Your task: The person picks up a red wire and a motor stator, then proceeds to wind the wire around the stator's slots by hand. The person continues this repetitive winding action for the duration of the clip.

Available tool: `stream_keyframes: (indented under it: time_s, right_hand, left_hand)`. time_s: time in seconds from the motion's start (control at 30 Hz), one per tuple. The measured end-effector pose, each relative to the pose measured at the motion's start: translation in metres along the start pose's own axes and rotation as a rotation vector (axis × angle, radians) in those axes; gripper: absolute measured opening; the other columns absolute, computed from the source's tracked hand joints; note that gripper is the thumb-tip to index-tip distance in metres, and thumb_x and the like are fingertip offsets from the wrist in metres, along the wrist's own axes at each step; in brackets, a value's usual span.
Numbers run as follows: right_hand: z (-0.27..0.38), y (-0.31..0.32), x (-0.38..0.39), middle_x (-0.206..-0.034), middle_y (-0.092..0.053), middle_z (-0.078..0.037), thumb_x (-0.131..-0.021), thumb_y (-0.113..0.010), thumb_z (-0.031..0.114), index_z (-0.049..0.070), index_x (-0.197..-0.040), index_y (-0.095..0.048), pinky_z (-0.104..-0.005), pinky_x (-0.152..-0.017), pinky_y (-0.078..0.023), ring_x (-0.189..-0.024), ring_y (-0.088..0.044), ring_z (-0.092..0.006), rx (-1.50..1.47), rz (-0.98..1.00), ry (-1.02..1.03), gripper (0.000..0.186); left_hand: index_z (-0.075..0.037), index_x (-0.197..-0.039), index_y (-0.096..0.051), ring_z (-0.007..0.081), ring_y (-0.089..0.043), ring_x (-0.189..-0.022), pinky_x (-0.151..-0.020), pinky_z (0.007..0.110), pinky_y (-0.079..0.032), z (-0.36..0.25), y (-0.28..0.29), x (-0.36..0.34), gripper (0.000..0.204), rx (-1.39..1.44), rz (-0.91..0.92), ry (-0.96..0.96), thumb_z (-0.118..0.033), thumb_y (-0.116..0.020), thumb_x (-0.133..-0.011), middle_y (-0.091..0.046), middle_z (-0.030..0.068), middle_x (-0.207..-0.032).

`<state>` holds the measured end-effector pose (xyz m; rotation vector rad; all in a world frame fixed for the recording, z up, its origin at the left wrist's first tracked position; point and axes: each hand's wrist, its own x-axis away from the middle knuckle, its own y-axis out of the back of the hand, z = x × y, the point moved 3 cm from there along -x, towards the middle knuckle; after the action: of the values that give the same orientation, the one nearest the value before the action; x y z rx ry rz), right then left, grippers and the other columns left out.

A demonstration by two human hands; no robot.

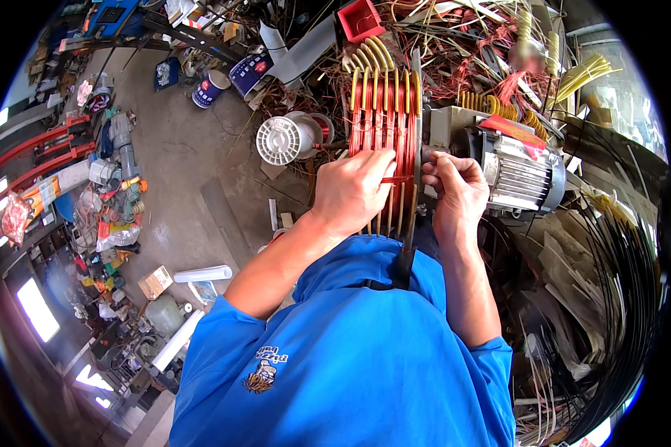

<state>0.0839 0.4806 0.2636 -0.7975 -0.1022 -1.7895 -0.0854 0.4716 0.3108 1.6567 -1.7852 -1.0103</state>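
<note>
In front of me stands a winding former [416,97] with a flat disc on its right side and yellow ribs. Bundles of red copper wire [384,127] run round it in several side-by-side grooves. My left hand [354,190] is closed over the left part of the bundles, at a red strand [399,179] that crosses them. My right hand [457,190] is beside the disc, thumb and fingers pinched together. Whatever sits in that pinch is too small to make out.
An electric motor [518,171] stands just right of my right hand. Wire scraps [470,52] pile up behind the former, with a red box [360,20] among them. A white spool [279,140] is at the left. Black rods [630,298] lie at the right.
</note>
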Motion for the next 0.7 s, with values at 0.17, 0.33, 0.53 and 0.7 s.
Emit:
stream_keyframes:
  time_s: [0.17,0.33,0.53,0.7]
  right_hand:
    - [-0.001,0.001,-0.001,-0.095,-0.069,-0.015,-0.088,-0.066,0.003,-0.001,-0.087,-0.057,-0.0254,-0.067,-0.056,-0.073,-0.067,-0.0154,-0.010,-0.005,0.013,0.010]
    - [0.001,-0.001,-0.001,-0.093,-0.068,-0.015,-0.088,-0.064,0.003,-0.002,-0.087,-0.056,-0.0267,-0.067,-0.056,-0.073,-0.067,-0.0162,0.060,-0.026,-0.009,0.009]
    - [0.001,0.002,0.003,-0.093,-0.066,-0.015,-0.087,-0.063,0.002,-0.003,-0.085,-0.056,-0.0284,-0.068,-0.058,-0.074,-0.067,-0.0183,0.029,-0.037,-0.045,0.009]
    - [0.006,0.000,0.004,-0.092,-0.066,-0.016,-0.088,-0.063,0.003,-0.003,-0.085,-0.056,-0.0288,-0.068,-0.058,-0.074,-0.067,-0.0186,0.033,-0.049,-0.044,0.010]
  left_hand:
    - [-0.005,-0.094,-0.064,0.0274,-0.066,-0.067,-0.056,0.036,-0.052,-0.009,-0.004,-0.005,0.016,0.004,0.012,-0.016,-0.004,-0.069,-0.079,-0.067,0.0100,-0.078]
    - [-0.006,-0.089,-0.062,0.0281,-0.065,-0.066,-0.055,0.038,-0.051,-0.005,-0.008,-0.002,0.014,-0.023,0.036,-0.012,-0.004,-0.070,-0.077,-0.066,0.0096,-0.076]
    - [-0.006,-0.102,-0.063,0.0286,-0.066,-0.068,-0.057,0.038,-0.053,-0.009,-0.008,-0.009,0.028,-0.052,0.038,0.028,-0.009,-0.072,-0.075,-0.066,0.0098,-0.079]
    - [-0.006,-0.112,-0.062,0.0289,-0.066,-0.070,-0.059,0.039,-0.054,-0.011,-0.008,-0.020,0.039,-0.137,0.209,0.053,-0.016,-0.073,-0.076,-0.068,0.0110,-0.084]
